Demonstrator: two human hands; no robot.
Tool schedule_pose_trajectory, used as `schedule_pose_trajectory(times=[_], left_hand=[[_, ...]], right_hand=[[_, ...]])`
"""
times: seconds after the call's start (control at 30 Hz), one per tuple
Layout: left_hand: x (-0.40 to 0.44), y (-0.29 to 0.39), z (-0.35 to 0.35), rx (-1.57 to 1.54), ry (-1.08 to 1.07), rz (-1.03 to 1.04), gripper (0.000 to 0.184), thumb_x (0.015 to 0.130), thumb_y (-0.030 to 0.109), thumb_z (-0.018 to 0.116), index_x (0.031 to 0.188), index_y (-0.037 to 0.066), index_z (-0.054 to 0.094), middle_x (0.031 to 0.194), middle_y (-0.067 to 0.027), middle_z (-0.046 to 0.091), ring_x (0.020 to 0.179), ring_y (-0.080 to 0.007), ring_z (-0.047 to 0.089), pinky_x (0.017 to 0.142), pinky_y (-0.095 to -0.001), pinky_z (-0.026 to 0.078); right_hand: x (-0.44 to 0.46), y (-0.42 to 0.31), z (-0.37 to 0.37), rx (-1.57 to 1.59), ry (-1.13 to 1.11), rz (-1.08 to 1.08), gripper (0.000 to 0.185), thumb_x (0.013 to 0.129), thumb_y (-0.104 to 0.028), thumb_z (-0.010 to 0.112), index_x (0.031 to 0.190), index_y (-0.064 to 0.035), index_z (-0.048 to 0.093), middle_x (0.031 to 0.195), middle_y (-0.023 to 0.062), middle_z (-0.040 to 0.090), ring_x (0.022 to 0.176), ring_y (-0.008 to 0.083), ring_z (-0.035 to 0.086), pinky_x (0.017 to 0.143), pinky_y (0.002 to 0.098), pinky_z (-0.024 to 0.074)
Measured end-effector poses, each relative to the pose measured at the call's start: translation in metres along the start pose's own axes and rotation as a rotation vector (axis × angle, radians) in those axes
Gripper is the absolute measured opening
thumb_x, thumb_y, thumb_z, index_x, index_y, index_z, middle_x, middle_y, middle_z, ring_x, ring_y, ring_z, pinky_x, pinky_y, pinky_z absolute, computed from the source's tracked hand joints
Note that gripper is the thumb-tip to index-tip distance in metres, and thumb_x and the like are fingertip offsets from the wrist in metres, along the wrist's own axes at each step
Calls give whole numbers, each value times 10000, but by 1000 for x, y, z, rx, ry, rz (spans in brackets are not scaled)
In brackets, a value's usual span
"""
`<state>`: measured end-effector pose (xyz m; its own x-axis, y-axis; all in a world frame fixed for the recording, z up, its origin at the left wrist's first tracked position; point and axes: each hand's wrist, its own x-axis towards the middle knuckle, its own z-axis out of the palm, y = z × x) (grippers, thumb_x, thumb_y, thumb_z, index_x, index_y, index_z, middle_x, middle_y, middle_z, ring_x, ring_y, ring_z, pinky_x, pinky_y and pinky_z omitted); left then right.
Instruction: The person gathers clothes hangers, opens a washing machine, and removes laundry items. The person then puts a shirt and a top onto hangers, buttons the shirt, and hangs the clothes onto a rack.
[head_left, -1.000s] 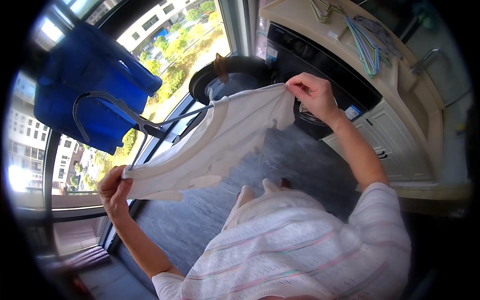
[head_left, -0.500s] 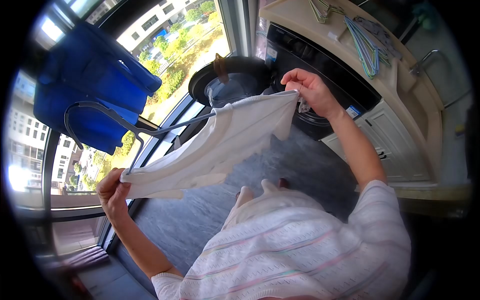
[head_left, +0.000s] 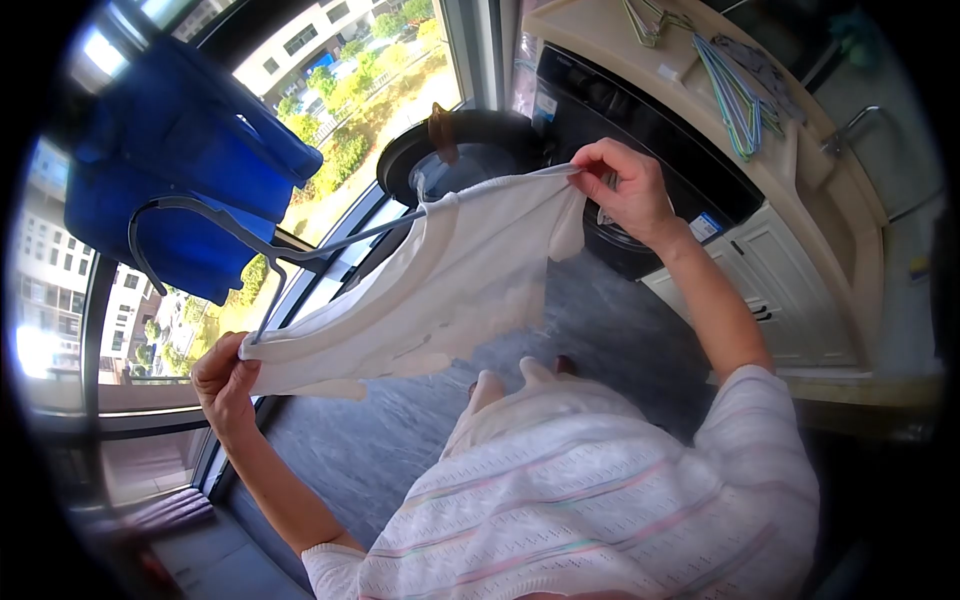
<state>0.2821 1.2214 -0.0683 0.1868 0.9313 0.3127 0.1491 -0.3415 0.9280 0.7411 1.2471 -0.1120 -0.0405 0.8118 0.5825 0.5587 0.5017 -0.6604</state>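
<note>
A white garment (head_left: 430, 270) is stretched between my two hands, in front of my body. My left hand (head_left: 226, 378) pinches its left end, where the tip of a grey hanger (head_left: 225, 222) meets the cloth. The hanger's other arm runs into the garment near the neckline, and its large hook curves out to the left. My right hand (head_left: 628, 190) pinches the garment's right end, in front of the black washing machine. The hanger's far tip is hidden by the cloth.
Blue clothing (head_left: 180, 170) hangs at the window on the left. A washing machine (head_left: 640, 130) with its round door (head_left: 460, 155) swung open stands beyond the garment. Several hangers (head_left: 735, 100) and a grey cloth (head_left: 760, 72) lie on the beige counter (head_left: 600, 28), beside a faucet (head_left: 850, 125).
My right hand first dipped slightly with its end of the garment, then rose again. The hanger's hook has swung a little to the left. My left hand keeps its grip, almost in place.
</note>
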Motion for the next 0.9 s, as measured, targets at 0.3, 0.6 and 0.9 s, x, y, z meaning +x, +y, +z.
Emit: schedule_pose_trajectory(times=[0.3,0.6,0.9], left_hand=[[-2,-4,-13,-6,-3,24,213,749,59,666,942,-27,637,732,-29,585,636,-70,474,584,-192,332],[1,0,0,-30,6,8,191,741,43,660,915,-35,636,719,-37,576,640,-79,486,595,-189,348],[14,9,29,-73,-49,-84,189,730,-33,634,919,-38,634,782,-28,599,702,-67,534,636,-176,401]], right_hand=[[11,13,-24,644,-360,314,112,821,-118,619,880,-24,635,777,-4,606,704,58,534,664,192,437],[11,20,-12,790,-462,496,296,877,-295,537,799,-12,576,826,37,577,764,89,516,707,218,409],[53,-66,28,249,-374,-213,365,764,-275,678,1027,-40,584,834,16,589,867,103,548,712,197,424]])
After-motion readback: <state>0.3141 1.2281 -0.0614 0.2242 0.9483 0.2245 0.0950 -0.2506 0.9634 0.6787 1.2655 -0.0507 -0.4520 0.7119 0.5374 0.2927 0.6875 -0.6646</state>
